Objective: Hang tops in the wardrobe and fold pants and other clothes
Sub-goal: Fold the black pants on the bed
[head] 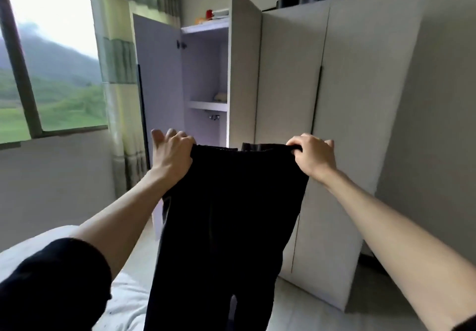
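The left hand and right hand each pinch one waistband corner of the black pants, fingers clamped on cloth. The pants hang straight down below the fingers, long axis vertical. Both hands are equally near.

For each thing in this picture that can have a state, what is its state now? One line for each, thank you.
Black pants: held up by the waistband, hanging unfolded, legs down.
Left hand: shut on the waistband's left end.
Right hand: shut on the waistband's right end.
Wardrobe left compartment: both doors open, no clothes visible inside.
Wardrobe right doors: closed.
Curtain: drawn aside, beside the window.
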